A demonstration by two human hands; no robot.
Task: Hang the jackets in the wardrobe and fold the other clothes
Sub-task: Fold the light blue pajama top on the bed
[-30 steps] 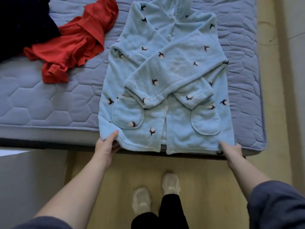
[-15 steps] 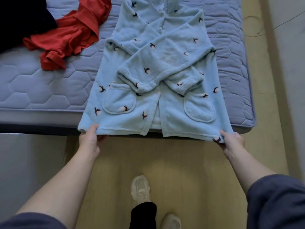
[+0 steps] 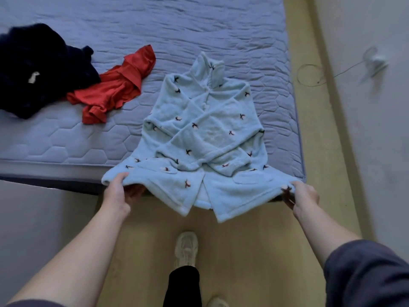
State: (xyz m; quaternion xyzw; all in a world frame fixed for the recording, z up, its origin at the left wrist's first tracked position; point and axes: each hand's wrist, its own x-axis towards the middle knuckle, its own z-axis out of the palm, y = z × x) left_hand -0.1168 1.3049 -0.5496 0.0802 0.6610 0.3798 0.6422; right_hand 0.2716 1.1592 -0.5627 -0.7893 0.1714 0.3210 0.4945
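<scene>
A light blue fleece top with small dark bird prints lies face up on the blue mattress, its sleeves crossed over the chest. Its hem hangs past the near mattress edge. My left hand grips the hem's left corner and my right hand grips the right corner, both lifting the hem slightly off the bed. A red garment lies crumpled to the left, and a dark navy garment is bunched at the far left.
The wooden floor lies below the bed edge, with my feet in pale shoes on it. A pale wall runs along the right, with a thin cable and a blurred white object.
Both hands have pulled the blue top toward me, so its hem now hangs off the mattress edge and droops in the middle. I have stepped back and the view takes in more of the bed.
</scene>
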